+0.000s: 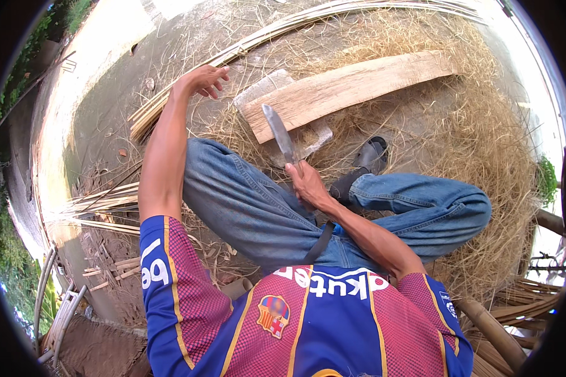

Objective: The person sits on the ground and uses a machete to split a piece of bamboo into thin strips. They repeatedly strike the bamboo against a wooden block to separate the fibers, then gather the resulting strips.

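My right hand (309, 184) is wrapped round the handle of a broad-bladed knife (279, 131). Its blade points away from me, over the near left end of a long wooden plank (352, 83). Stretched out at the far left, my left hand (206, 80) has its fingers apart and slightly curled, with nothing visible in it. It is nearest to a bundle of long, thin split strips (149, 118), which look like bamboo. Whether it touches them I cannot tell. A pale flat slab (263, 87) lies partly hidden under the plank's left end.
Fine straw-like shavings (484, 144) are heaped along the right and behind the plank. More split strips (110, 204) lie left of my bent leg. My foot in a dark shoe (373, 154) rests near the plank. A thick pole (492, 333) stands at the lower right.
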`<state>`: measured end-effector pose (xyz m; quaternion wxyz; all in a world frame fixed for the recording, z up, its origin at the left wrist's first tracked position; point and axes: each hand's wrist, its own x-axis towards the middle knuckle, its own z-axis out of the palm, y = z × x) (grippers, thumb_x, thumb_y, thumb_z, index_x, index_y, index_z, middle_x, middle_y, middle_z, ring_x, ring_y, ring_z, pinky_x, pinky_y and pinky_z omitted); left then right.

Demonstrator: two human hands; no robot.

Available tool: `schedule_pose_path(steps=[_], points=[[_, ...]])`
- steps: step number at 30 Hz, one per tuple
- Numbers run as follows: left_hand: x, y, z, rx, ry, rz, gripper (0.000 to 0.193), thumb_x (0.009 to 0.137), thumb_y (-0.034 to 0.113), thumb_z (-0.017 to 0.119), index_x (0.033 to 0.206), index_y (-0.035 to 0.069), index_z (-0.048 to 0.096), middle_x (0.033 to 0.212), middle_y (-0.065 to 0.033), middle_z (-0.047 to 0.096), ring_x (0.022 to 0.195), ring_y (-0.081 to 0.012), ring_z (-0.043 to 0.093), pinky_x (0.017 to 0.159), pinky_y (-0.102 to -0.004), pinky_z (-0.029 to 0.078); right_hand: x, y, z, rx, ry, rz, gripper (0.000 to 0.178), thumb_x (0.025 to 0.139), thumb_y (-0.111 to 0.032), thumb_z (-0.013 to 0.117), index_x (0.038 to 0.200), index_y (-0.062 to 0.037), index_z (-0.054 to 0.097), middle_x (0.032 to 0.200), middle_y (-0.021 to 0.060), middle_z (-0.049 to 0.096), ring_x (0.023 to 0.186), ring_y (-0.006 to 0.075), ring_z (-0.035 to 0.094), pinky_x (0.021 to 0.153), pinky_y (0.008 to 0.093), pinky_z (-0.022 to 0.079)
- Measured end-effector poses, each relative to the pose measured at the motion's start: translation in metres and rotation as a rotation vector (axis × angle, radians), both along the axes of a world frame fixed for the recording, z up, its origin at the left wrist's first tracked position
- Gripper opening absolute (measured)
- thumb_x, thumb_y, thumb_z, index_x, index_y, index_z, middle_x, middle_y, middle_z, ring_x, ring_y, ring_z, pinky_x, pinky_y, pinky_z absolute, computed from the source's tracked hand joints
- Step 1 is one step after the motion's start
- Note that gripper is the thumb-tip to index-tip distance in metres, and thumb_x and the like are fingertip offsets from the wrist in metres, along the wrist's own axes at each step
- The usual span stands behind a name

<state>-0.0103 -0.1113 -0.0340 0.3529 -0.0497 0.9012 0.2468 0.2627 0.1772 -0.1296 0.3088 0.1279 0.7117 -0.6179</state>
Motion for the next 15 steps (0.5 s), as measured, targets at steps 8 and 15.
schedule_pose_path(steps=[8, 15], points=[[-0.002, 0.002, -0.001, 0.029, -0.005, 0.021, 0.062, 0.102, 0.059, 0.04, 0.134, 0.009, 0.06, 0.117, -0.0156, 0.067, 0.084, -0.0214, 0.071, 0.092, -0.0444, 0.055, 0.014, 0.0, -0.006, -0.019, 0.073, 0.05, 0.048, 0.101, -0.045, 0.054, 0.084, -0.0008, 0.047, 0.061, 0.0078, 0.054, 0.045, 0.0169, 0.056, 0.043, 0.0344, 0.045], [-0.003, -0.003, -0.004, -0.028, -0.002, -0.019, 0.064, 0.102, 0.06, 0.038, 0.133, 0.009, 0.061, 0.117, -0.017, 0.068, 0.083, -0.022, 0.072, 0.093, -0.0451, 0.055, 0.019, 0.002, 0.007, 0.087, 0.13, 0.089, 0.046, 0.101, -0.043, 0.054, 0.088, 0.0002, 0.047, 0.061, 0.0084, 0.054, 0.046, 0.017, 0.057, 0.042, 0.0347, 0.046]])
